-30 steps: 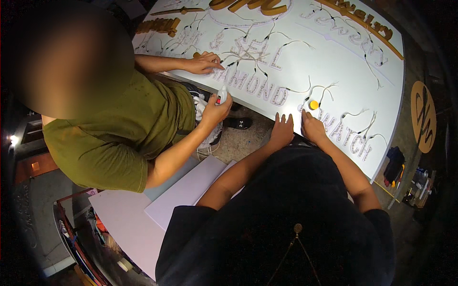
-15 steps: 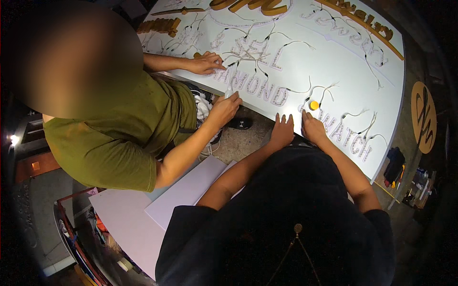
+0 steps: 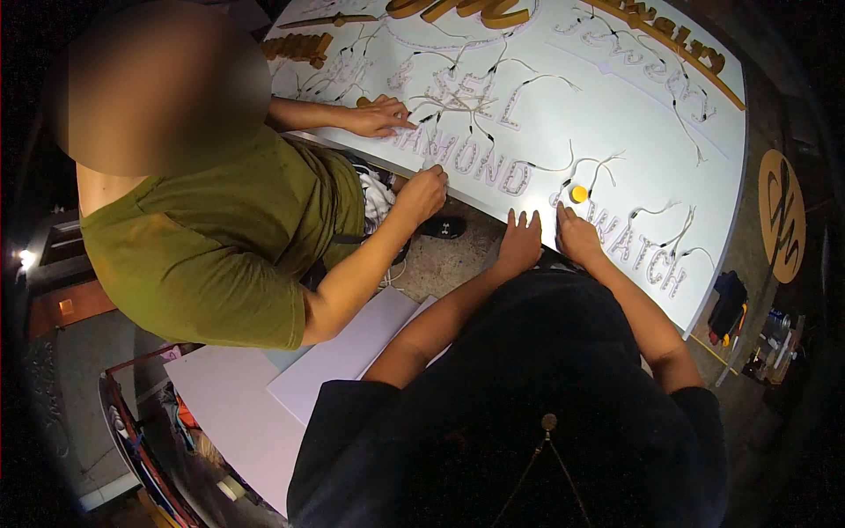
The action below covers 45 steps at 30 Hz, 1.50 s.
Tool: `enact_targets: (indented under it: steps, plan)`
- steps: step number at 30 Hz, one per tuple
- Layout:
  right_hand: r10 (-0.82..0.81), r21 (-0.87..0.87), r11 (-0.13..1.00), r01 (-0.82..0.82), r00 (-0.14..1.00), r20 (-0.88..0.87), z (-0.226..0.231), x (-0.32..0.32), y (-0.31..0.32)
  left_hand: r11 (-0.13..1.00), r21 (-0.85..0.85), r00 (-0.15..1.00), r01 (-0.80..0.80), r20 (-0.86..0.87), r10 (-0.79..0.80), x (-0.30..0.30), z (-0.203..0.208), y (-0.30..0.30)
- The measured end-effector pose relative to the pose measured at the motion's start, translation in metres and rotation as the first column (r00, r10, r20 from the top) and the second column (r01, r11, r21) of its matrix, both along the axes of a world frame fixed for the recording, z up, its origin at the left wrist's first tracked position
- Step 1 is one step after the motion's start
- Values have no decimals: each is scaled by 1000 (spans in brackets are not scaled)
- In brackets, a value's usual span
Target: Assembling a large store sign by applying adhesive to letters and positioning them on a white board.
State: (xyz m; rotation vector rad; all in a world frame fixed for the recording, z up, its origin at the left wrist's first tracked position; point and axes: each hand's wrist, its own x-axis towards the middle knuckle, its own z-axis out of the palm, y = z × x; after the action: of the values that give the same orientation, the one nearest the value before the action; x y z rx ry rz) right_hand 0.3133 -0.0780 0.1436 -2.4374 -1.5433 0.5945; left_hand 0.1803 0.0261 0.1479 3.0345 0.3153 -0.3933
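Observation:
My left hand (image 3: 520, 244) lies at the near edge of the white panel (image 3: 607, 110), its fingers stretched out and holding nothing. To its right, my right hand (image 3: 577, 238) rests on the panel with fingers drawn together. Its fingertips touch or nearly touch a small pale character (image 3: 556, 201); what they grip, if anything, is hidden. Just beyond them is a round yellow cap (image 3: 578, 194). A row of pale letter shapes (image 3: 647, 255) with thin wires lies right of my right hand. Another row of letter shapes (image 3: 480, 165) is to the left.
At left, a co-worker in a green shirt (image 3: 202, 255) has one hand (image 3: 380, 116) flat on the panel and the other (image 3: 424, 194) at its edge. Gold letters (image 3: 462, 12) lie at the far side. White boards (image 3: 348, 348) are behind my left arm; tools (image 3: 731, 308) are right.
The co-worker has shifted slightly to the right, and their near hand has turned at the panel's edge. Both of my hands have stayed in place.

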Motion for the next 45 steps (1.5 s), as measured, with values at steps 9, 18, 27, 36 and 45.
enact_targets:
  steps: [9,18,27,36,45]
  plan:
    - [16,25,1000,-17,999,36,0,0,-1,1000,3,1000,15,-12,-15,0,7,0]
    - [10,1,1000,-10,1000,22,4,-1,1,1000,-11,1000,7,1,-7,0,7,0]
    - [-19,-5,1000,19,999,-35,0,0,-1,1000,-11,1000,-11,-14,11,2,5,-1]
    - [-20,7,1000,20,999,-31,-4,0,-1,1000,-27,1000,-2,-28,1,2,11,0]
    - [-7,-1,1000,7,1000,-24,-1,0,-1,1000,-15,1000,2,30,-1,0,5,0]
